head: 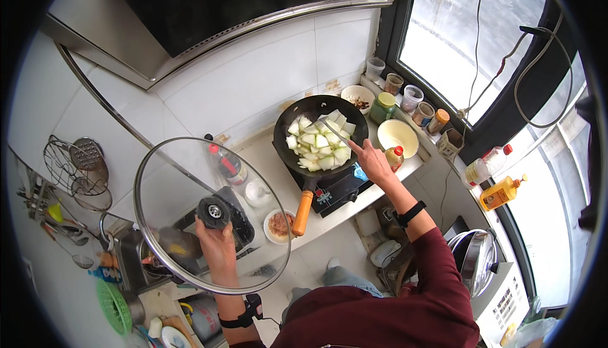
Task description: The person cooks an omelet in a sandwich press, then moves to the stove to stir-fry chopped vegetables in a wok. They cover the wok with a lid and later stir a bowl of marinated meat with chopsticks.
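A large clear glass lid (pixel 178 177) with a metal rim is raised, tilted, left of the wok. My left hand (pixel 218 248) grips its black knob (pixel 212 212) and shows partly through the glass. In the black wok (pixel 283 153) lies a heap of cut pale-green and white vegetable pieces (pixel 316 146), probably gourd. My right hand (pixel 373 162) holds a metal cooking utensil (pixel 334 128) over the wok's right side, index finger along its handle. Its working end is among the pieces. The wok's wooden handle (pixel 302 215) points toward me.
The wok sits on a black portable stove (pixel 332 190). Behind the lid are a dark red-capped bottle (pixel 229 165) and a bowl of raw-looking meat (pixel 279 227). A cream bowl (pixel 398 138), green jar (pixel 383 108) and oil bottle (pixel 394 157) stand right. A range hood (pixel 266 11) hangs above.
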`<state>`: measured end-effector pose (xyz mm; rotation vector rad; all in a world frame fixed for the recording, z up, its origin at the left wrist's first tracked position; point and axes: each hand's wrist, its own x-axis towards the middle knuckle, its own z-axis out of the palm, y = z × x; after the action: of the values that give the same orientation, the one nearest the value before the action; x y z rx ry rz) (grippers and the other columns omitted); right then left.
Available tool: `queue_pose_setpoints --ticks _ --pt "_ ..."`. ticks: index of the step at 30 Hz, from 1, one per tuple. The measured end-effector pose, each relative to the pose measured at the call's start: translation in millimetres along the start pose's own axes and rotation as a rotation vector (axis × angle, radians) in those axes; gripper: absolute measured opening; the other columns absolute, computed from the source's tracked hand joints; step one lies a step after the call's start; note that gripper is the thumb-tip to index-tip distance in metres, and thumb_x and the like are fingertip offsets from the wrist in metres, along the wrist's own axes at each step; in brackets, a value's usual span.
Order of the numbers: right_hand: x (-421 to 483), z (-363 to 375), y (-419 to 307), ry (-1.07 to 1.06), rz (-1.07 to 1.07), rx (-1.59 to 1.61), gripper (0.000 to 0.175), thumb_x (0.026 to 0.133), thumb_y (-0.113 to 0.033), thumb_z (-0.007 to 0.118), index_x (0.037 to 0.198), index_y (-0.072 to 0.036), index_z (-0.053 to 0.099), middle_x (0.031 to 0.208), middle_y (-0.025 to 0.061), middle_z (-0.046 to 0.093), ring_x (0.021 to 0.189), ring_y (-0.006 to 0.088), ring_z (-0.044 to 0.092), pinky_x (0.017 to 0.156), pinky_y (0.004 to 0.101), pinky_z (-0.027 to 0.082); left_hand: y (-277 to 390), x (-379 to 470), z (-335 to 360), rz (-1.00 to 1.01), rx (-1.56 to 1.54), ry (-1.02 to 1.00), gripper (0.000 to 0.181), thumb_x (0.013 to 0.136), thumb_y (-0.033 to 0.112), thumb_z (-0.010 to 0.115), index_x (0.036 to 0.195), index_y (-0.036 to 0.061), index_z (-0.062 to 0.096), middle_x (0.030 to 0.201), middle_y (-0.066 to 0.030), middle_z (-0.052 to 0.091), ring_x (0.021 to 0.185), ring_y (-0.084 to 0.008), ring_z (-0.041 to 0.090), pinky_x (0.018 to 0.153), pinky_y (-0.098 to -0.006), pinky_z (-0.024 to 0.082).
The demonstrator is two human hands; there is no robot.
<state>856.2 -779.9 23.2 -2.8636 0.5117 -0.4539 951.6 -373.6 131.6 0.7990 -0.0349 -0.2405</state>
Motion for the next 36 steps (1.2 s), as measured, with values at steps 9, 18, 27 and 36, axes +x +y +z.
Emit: queue_pose_setpoints --ticks 9,18,27,36 --pt "1 -10 -14 -0.081 -0.151 0.027 0.062 0.084 0.003 0.046 0.139 -0.026 0.051 0.092 0.0187 0.050 0.063 0.0353 0.060 0.059 0.0447 0.051 -13 47 24 -0.043 0.090 -0.093 0.025 0.103 0.027 0.042 0.114 0.0065 0.052 0.101 -0.0037 0.059 0.077 -0.0099 0.051 0.057 -0.0232 0.044" --pt "-63 -106 6 -0.104 -0.096 0.170 0.052 0.083 -0.002 0.061 0.129 -0.026 0.062 0.079 0.0124 0.052 0.069 0.0315 0.059 0.065 0.0428 0.049 -39 105 65 -0.033 0.272 -0.151 0.026 0.103 0.025 0.045 0.117 0.0065 0.056 0.099 -0.0016 0.059 0.081 -0.0104 0.054 0.061 -0.0228 0.044" --pt "-68 -76 19 0.019 0.137 0.291 0.043 0.087 -0.007 0.061 0.129 -0.014 0.059 0.083 0.0163 0.058 0.073 0.0360 0.062 0.066 0.0454 0.051 -84 156 98 0.063 0.572 -0.223 0.029 0.100 0.033 0.052 0.102 0.0046 0.055 0.072 -0.0025 0.054 0.055 -0.0105 0.056 0.051 -0.0240 0.047" --pt "-64 -52 17 0.131 0.421 0.543 0.044 0.087 -0.009 0.064 0.130 -0.004 0.056 0.096 0.0236 0.066 0.086 0.0327 0.068 0.078 0.0379 0.052 -150 189 119 0.069 0.863 -0.316 0.037 0.095 0.031 0.062 0.106 -0.0024 0.051 0.074 -0.0064 0.052 0.049 -0.0145 0.061 0.046 -0.0272 0.049"
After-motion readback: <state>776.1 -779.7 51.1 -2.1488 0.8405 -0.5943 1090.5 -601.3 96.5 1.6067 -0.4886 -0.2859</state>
